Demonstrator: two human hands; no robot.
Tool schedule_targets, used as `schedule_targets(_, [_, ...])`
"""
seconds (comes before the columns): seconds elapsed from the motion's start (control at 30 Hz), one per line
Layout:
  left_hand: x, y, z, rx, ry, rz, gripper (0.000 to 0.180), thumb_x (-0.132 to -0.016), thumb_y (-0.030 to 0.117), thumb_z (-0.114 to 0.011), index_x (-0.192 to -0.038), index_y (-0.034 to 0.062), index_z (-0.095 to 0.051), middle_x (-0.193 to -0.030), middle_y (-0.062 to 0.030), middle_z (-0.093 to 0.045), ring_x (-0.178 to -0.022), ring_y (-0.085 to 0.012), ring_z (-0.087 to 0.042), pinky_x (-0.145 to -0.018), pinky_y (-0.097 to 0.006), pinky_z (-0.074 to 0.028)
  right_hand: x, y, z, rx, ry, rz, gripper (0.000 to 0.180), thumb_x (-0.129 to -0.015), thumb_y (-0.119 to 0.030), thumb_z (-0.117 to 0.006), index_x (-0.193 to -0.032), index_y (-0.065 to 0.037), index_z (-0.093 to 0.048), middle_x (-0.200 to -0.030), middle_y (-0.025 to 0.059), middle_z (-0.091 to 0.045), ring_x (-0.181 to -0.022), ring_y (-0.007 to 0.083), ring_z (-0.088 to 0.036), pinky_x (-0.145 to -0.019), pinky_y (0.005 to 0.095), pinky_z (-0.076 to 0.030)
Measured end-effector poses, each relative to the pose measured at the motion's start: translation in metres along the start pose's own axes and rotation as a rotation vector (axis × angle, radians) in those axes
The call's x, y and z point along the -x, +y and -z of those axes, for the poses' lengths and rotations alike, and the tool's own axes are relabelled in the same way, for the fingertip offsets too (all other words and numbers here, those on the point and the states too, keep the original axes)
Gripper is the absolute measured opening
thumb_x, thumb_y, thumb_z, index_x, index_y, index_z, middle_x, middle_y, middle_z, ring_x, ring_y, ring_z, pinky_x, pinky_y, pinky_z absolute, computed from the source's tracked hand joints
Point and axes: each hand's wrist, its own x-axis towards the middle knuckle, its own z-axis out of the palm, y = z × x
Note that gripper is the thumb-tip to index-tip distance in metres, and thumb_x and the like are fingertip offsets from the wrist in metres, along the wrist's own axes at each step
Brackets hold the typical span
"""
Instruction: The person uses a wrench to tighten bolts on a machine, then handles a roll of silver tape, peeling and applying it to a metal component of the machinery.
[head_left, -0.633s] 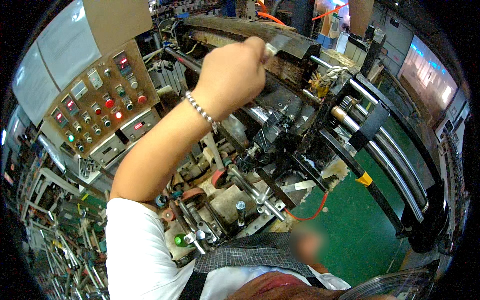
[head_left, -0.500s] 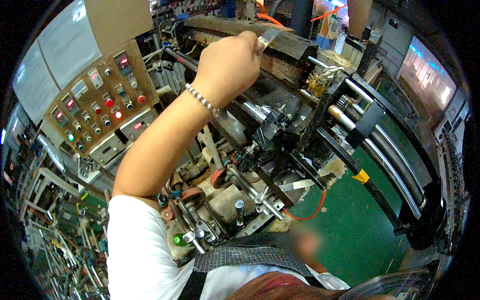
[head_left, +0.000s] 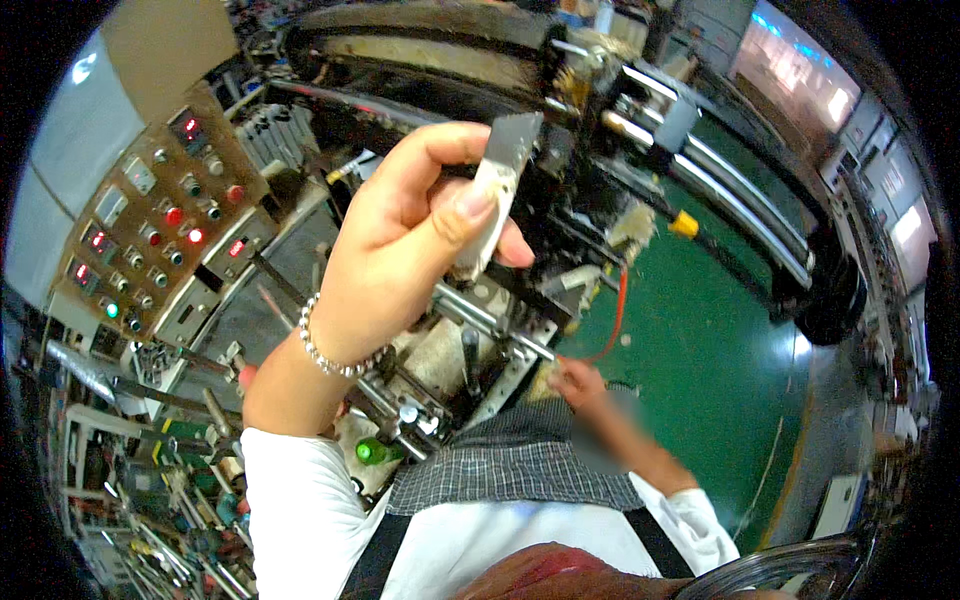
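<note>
The person's left hand (head_left: 400, 245) grips a white-handled scraper with a flat, dark grey blade (head_left: 497, 185) between thumb and bent fingers, blade upward, in front of a dark metal machine (head_left: 557, 155). The right hand (head_left: 577, 383) is near the end of a shiny round metal rod (head_left: 525, 343); whether its fingers hold anything cannot be told. At the left, a brown control panel (head_left: 145, 212) carries small displays (head_left: 187, 127) (their glowing red characters too blurred to read).
</note>
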Motion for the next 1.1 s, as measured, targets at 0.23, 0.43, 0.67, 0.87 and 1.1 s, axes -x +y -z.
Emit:
schedule_targets(0.23, [0.055,-0.040,-0.022,-0.257,-0.442,-0.122,0.021,-0.091,0.028,-0.067,-0.088,0.0078,-0.064,-0.134,-0.0183,-0.055,-0.126,-0.0332,-0.046,-0.107,-0.048,-0.033,-0.045,-0.202,0.051,-0.846,-0.305,0.366,0.070,-0.096,-0.062,-0.046,-0.121,0.002,-0.059,-0.116,0.0137,-0.064,-0.110,0.0241,-0.060,-0.095,0.0363,-0.046])
schedule_targets(0.43, [0.089,-0.080,-0.027,-0.038,-0.452,0.022,0.014,-0.086,0.011,-0.071,-0.099,0.0077,-0.070,-0.137,-0.0157,-0.049,-0.119,-0.0250,-0.052,-0.098,-0.038,-0.043,-0.017,-0.192,0.055,-1.057,-0.560,0.112,0.052,-0.093,-0.048,-0.063,-0.115,-0.002,-0.061,-0.102,0.0030,-0.064,-0.096,0.0115,-0.059,-0.083,0.0273,-0.047])
schedule_targets(0.67, [0.098,-0.112,-0.028,-0.025,-0.149,0.190,0.029,-0.091,0.017,-0.067,-0.117,0.0037,-0.063,-0.128,-0.0085,-0.056,-0.115,-0.0186,-0.053,-0.096,-0.032,-0.042,-0.022,-0.181,0.078,-1.037,0.188,0.056,0.019,-0.095,-0.022,-0.062,-0.100,-0.004,-0.057,-0.081,0.0071,-0.064,-0.070,0.0161,-0.061,-0.067,0.0301,-0.050])
schedule_targets(0.87, [0.104,-0.127,-0.026,-0.190,-0.383,0.134,0.016,-0.091,0.015,-0.067,-0.100,0.0028,-0.067,-0.102,-0.0098,-0.068,-0.099,-0.0239,-0.064,-0.091,-0.036,-0.048,-0.066,-0.178,0.077,-0.622,0.619,0.003,0.017,-0.100,-0.018,-0.056,-0.100,-0.001,-0.054,-0.073,0.0070,-0.066,-0.067,0.0118,-0.062,-0.064,0.0262,-0.049])
schedule_targets(1.1, [0.088,-0.117,0.001,-0.333,-0.437,-0.045,0.018,-0.079,0.018,-0.078,-0.086,0.0046,-0.067,-0.080,-0.0090,-0.067,-0.073,-0.0248,-0.065,-0.066,-0.034,-0.051,-0.040,-0.157,0.047,-0.312,0.446,-0.313,0.015,-0.102,-0.019,-0.054,-0.101,-0.003,-0.052,-0.077,0.0053,-0.064,-0.070,0.0101,-0.061,-0.062,0.0247,-0.047])
